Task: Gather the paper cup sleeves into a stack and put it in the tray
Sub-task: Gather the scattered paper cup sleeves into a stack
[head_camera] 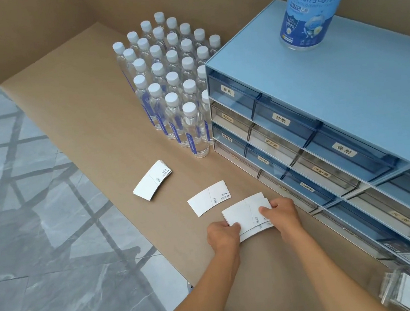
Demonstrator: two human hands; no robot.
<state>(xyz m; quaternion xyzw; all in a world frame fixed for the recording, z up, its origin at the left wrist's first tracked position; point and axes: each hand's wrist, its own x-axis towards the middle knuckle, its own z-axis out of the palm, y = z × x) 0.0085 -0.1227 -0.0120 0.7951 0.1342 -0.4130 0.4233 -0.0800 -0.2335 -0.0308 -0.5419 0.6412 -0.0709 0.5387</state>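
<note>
White flat paper cup sleeves lie on the tan counter. Both hands hold a small stack of sleeves low over the counter: my left hand grips its left end, my right hand pinches its right end with the thumb on top. A single sleeve lies flat just beyond this stack. Farther left lies another small pile of sleeves. A clear plastic tray with white sheets inside sits at the bottom right corner, partly cut off.
Several clear water bottles with white caps stand packed together behind the sleeves. A blue drawer cabinet with labelled drawers runs along the right, with a large disinfectant bottle on top. The counter's left edge drops to a grey marble floor.
</note>
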